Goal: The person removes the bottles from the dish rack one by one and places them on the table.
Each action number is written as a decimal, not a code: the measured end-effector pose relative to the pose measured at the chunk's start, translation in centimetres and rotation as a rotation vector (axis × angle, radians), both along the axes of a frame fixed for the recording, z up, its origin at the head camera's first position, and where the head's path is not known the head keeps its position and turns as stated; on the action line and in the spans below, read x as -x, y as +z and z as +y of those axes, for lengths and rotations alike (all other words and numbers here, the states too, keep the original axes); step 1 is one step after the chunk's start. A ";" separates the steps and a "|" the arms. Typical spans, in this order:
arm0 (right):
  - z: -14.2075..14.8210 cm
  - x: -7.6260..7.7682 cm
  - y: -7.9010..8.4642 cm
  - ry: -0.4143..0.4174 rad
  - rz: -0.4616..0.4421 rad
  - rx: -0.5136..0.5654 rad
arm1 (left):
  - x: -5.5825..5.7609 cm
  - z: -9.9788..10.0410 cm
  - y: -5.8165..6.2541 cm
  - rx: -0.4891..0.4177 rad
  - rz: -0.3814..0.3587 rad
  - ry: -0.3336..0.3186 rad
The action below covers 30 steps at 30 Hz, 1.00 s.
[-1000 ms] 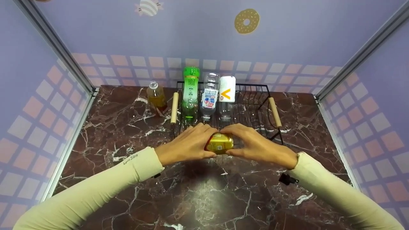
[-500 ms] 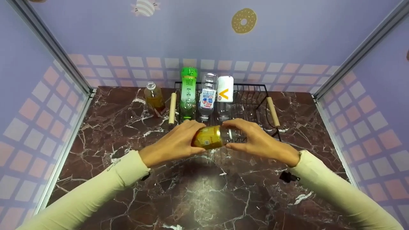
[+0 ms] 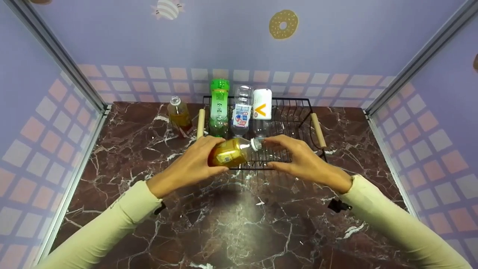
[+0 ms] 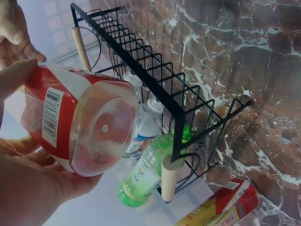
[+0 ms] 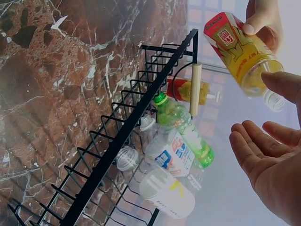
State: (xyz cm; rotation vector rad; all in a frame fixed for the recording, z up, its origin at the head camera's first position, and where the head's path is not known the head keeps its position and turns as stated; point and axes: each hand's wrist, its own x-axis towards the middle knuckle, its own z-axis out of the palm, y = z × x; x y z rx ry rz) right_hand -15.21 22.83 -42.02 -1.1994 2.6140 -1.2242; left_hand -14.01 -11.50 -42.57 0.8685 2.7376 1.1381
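Your left hand [image 3: 188, 162] grips the yellow-labelled bottle [image 3: 228, 153] by its base end, over the near side of the wire rack [image 4: 178, 127], its long axis aiming the neck [image 3: 256, 144] rightward at your spread right hand [image 3: 304, 158], just beside it (touching or apart, you cannot tell).

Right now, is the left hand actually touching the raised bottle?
Touching. The left wrist view shows it plainly: the left hand grips the raised bottle round its sides, with no gap.
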 end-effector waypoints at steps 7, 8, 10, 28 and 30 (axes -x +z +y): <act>0.3 0.3 -0.2 -0.045 -0.027 -0.021 | 0.1 -1.4 -0.3 -0.058 -0.018 0.058; 0.4 0.3 -0.2 -0.049 -0.034 -0.023 | 0.1 -1.7 -0.4 -0.063 -0.020 0.069; 0.5 0.5 -0.3 -0.056 -0.043 -0.026 | 0.1 -2.2 -0.4 -0.076 -0.025 0.088; 1.4 2.6 -1.3 -0.131 -0.081 -0.001 | -0.5 -6.3 -2.5 -0.246 -0.062 0.271; 1.6 2.8 -1.4 -0.148 -0.094 0.002 | -0.6 -6.8 -2.7 -0.264 -0.076 0.299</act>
